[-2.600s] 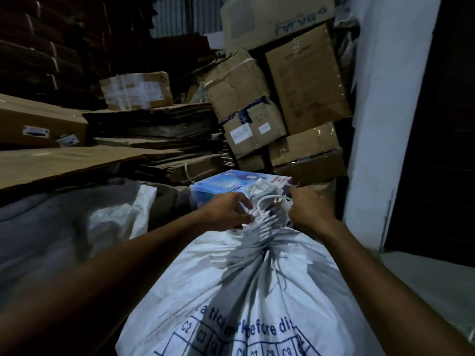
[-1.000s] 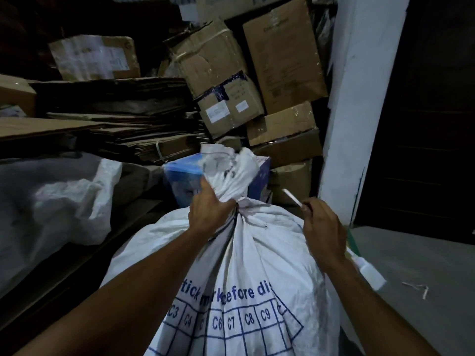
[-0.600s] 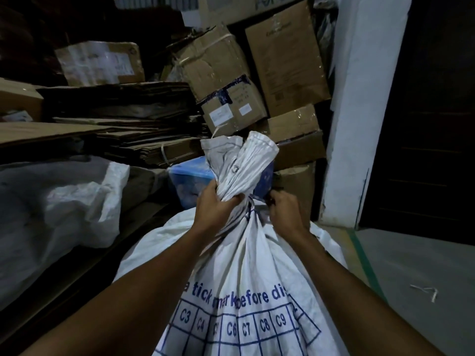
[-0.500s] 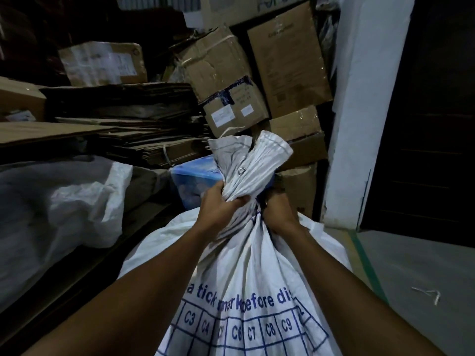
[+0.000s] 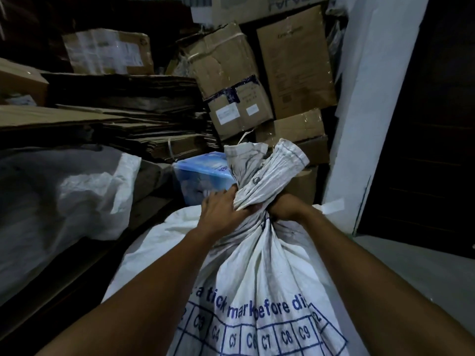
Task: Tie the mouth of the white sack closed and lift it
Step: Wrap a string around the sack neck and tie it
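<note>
The white sack (image 5: pixel 257 278) is held upright between both forearms, its gathered neck (image 5: pixel 259 176) bunched and flaring above the grip. The neck is clenched from the left by the left hand (image 5: pixel 221 211) and from the right by the right hand (image 5: pixel 282 208), fingers curled round the fabric. Beyond the grip a blue box (image 5: pixel 200 176) is seen, with stacked cardboard boxes (image 5: pixel 231 80) behind and a white pillar (image 5: pixel 359 111) to the right.
</note>
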`<state>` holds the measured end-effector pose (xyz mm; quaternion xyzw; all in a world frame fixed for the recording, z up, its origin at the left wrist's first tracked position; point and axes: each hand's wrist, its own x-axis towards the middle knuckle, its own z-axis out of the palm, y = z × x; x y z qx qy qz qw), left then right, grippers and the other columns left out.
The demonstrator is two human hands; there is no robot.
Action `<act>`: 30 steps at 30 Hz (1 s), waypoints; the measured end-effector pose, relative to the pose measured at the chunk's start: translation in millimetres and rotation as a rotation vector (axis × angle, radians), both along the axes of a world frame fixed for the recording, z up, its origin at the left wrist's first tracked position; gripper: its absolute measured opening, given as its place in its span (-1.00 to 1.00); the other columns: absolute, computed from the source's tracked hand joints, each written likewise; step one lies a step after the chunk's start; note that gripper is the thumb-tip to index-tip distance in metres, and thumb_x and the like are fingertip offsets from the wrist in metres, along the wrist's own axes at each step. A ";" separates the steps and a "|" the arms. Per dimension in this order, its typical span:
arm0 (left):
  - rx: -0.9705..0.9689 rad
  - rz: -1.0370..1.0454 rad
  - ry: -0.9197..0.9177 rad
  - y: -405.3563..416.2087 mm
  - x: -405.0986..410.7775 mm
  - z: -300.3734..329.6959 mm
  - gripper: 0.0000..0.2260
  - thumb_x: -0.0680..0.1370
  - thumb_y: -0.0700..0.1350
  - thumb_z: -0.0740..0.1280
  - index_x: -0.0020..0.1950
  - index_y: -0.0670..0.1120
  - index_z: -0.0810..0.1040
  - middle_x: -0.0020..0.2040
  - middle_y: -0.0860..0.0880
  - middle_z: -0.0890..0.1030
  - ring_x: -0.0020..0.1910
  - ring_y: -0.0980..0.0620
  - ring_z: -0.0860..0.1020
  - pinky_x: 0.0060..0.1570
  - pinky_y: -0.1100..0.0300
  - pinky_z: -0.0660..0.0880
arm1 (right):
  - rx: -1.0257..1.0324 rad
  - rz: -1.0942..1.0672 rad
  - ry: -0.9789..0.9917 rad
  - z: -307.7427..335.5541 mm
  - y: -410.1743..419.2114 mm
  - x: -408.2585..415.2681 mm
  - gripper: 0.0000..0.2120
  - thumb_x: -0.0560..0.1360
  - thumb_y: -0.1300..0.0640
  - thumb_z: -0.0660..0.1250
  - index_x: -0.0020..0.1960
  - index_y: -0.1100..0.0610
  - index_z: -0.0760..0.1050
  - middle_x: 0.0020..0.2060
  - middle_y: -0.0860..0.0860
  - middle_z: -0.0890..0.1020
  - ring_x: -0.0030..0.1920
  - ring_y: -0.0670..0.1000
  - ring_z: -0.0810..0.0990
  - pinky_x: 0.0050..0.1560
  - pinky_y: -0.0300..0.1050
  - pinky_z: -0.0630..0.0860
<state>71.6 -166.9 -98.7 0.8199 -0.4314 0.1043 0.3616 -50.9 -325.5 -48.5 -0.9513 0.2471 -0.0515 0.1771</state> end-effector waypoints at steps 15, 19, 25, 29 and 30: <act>0.002 0.243 -0.174 -24.2 -24.2 -17.6 -0.40 0.52 0.37 0.28 0.35 -0.04 0.48 0.29 -0.12 0.50 0.34 -0.18 0.39 0.23 -0.12 0.34 | 0.516 0.102 -0.100 13.2 -2.4 -12.8 -0.49 0.50 -0.10 0.53 0.40 -0.02 0.54 0.10 -0.20 0.70 0.11 -0.17 0.67 0.06 -0.30 0.59; 0.006 0.242 -0.292 -19.7 -22.6 -15.6 -0.39 0.50 0.44 0.28 0.21 -0.07 0.53 0.16 -0.10 0.53 0.23 -0.18 0.45 0.18 -0.12 0.36 | 0.474 0.099 -0.262 -2.3 -2.9 -14.1 -0.68 0.55 -0.19 0.45 0.25 -0.11 0.57 -0.06 -0.27 0.66 -0.01 -0.15 0.64 -0.10 -0.31 0.54; 0.109 0.128 -0.352 4.6 -8.4 -4.8 -0.50 0.63 0.43 -0.02 0.00 0.04 0.40 0.01 0.00 0.36 0.12 -0.11 0.40 0.11 -0.08 0.28 | 0.412 0.092 -0.338 -7.4 -1.9 -3.6 -0.26 0.41 -0.46 0.40 0.39 0.03 0.58 0.26 -0.04 0.68 0.24 0.03 0.63 0.37 0.03 0.53; 0.112 0.123 -0.250 11.8 -4.1 3.6 -0.60 0.76 0.17 -0.03 0.08 0.05 0.55 0.05 0.01 0.35 0.18 -0.11 0.39 0.15 -0.07 0.23 | 0.374 0.078 -0.317 -6.9 -0.7 -5.0 -0.03 0.28 -0.61 0.33 0.48 0.01 0.50 0.39 0.00 0.60 0.37 0.11 0.57 0.47 0.14 0.44; 0.109 0.125 -0.246 13.3 -2.4 5.1 -0.61 0.76 0.14 0.00 0.08 0.04 0.57 0.05 0.01 0.37 0.18 -0.11 0.39 0.14 -0.07 0.22 | 0.369 0.076 -0.311 -6.1 0.1 -6.9 -0.02 0.29 -0.61 0.32 0.48 0.02 0.50 0.40 0.01 0.59 0.38 0.13 0.56 0.47 0.15 0.44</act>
